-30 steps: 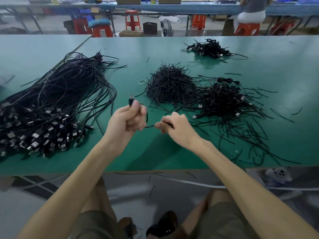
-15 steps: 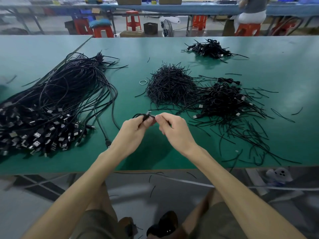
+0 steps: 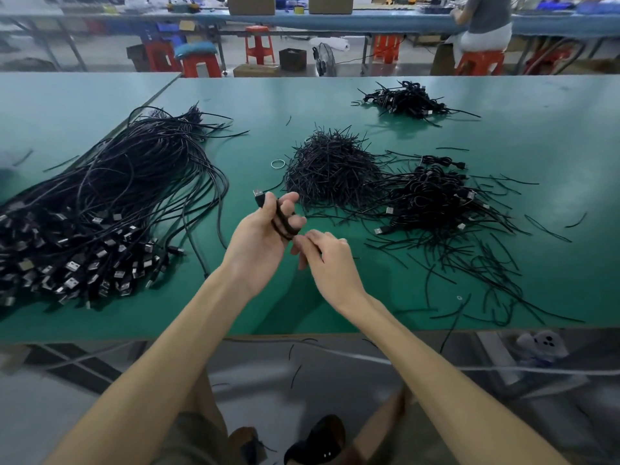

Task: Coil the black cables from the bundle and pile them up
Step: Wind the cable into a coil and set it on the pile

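Observation:
A big bundle of long black cables (image 3: 100,209) with silver plugs lies on the left of the green table (image 3: 536,135). My left hand (image 3: 261,236) is raised over the table's middle, and a black cable (image 3: 280,218) is looped round its fingers, its plug sticking up above the thumb. My right hand (image 3: 322,253) sits just right of it, fingers curled, pinching the cable's free end under the loops. A pile of coiled cables (image 3: 432,199) lies to the right.
A heap of short black ties (image 3: 332,169) sits in the middle, with loose ties (image 3: 486,270) scattered to the right. A smaller cable pile (image 3: 406,100) lies further back. A small ring (image 3: 277,163) lies by the tie heap. A person sits at the far bench.
My left hand has turned palm-up and lifted, and the cable is now wound in loops round its fingers. My right hand moved down and right under the loops.

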